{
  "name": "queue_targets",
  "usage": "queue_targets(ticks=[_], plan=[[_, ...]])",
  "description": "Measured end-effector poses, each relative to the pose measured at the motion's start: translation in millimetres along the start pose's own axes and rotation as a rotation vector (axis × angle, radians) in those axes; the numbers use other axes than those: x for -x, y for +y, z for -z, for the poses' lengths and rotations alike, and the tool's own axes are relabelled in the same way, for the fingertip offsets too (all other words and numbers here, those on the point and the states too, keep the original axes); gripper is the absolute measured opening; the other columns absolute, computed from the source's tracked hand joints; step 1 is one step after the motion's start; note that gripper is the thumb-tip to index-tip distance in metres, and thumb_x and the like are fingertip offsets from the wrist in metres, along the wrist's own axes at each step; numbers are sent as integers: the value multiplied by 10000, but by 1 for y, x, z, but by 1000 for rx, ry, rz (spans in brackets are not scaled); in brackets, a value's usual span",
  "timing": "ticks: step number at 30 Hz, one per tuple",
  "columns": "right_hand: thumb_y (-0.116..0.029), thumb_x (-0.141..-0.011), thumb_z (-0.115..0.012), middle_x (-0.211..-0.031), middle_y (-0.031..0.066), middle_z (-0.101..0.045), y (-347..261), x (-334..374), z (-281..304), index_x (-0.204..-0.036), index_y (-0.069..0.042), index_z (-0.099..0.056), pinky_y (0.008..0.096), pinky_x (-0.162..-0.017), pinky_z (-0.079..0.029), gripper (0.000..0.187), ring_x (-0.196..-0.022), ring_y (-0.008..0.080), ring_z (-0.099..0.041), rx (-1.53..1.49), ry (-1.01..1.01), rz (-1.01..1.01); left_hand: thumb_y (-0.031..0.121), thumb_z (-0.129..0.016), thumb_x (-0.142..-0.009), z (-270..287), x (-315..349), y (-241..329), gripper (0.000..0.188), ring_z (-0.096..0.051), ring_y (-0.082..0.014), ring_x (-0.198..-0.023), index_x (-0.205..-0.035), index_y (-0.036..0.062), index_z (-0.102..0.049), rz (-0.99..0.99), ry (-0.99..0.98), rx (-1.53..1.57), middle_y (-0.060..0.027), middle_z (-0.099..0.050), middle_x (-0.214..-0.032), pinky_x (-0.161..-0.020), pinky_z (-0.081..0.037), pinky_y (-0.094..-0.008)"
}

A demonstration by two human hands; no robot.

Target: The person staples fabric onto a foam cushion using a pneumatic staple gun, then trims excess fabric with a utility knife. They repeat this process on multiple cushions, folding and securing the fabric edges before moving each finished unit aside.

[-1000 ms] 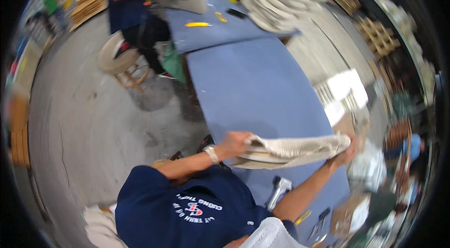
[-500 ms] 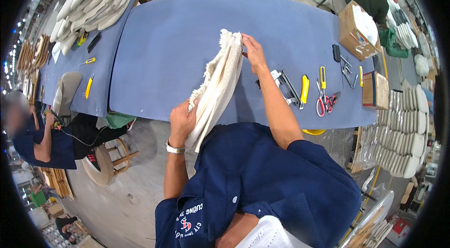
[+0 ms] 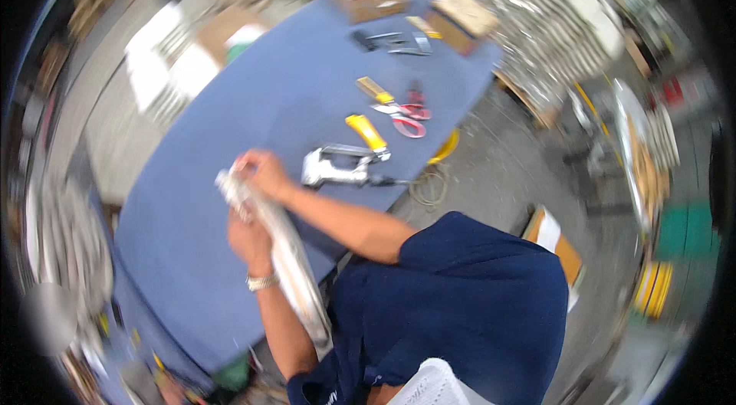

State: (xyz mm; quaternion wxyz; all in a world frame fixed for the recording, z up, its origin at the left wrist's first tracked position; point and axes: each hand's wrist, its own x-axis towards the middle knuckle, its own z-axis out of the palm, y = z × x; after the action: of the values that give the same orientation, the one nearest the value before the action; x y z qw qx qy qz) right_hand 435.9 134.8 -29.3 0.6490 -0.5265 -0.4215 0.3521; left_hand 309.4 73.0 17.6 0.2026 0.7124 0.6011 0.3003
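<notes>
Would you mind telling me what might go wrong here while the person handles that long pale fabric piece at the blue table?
The fabric piece hangs past the table edge below the left hand, so it may slip down or snag. The right hand works close to the metal stapler-like tool, which a swing of the fabric might knock. Its cord loops off the edge and might catch.

Pale cloth piece (image 3: pixel 285 259), matt blue table covering (image 3: pixel 253 106), shiny metal stapler (image 3: pixel 335 167).
</notes>
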Motion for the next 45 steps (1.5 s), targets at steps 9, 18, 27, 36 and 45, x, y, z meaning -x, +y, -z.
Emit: queue_targets(ticks=[9, 18, 27, 36, 45], plan=[[-209, -870, -734, -892, 137, -747, -8, -56, -16, -895, -24, -714, 446, -764, -539, 187, -845, 327, -711, 81, 125, -104, 373, -510, -1082, -25, -66, 25, 507, -696, -344, -1028, -1241, -88, -652, 139, 133, 313, -248, -722, -1148, -893, -512, -448], [-41, -885, -725, -879, 67, -750, 8, -72, -49, -911, -18, -752, 298, -747, -542, 44, -800, 119, -652, -72, 20, -229, 238, -630, -997, -39, -137, -54, 325, -518, -188, -614, -808, -26, -640, 188, 159, 293, -111, -645, -659, -569, -436, -419], [-97, -972, -714, -916, 86, -742, 6, -68, -64, -874, 15, -652, 295, -728, -557, 161, -799, 117, -663, -110, 128, -210, 283, -565, -1075, -43, -122, -26, 374, -703, -179, -869, -1208, -27, -728, 391, 273, 413, -147, -770, -958, -785, -534, -363], [-125, -1045, -623, -947, 121, -715, 8, -45, -67, -912, -41, -546, 331, -891, -525, 175, -989, 176, -669, -325, 122, -138, 116, -579, -1046, -33, -112, -26, 247, -671, -261, -1140, -1203, -17, -715, 167, 308, 455, -154, -727, -1225, -988, -510, -380], [-129, -1056, -591, -882, 105, -678, -3, -31, -58, -913, -54, -530, 440, -1041, -465, 173, -1050, 226, -644, -344, 28, -55, 176, -525, -1081, -19, -84, -42, 354, -599, -313, -1283, -1326, -54, -636, 154, 142, 896, -182, -646, -1378, -1099, -459, -417]])
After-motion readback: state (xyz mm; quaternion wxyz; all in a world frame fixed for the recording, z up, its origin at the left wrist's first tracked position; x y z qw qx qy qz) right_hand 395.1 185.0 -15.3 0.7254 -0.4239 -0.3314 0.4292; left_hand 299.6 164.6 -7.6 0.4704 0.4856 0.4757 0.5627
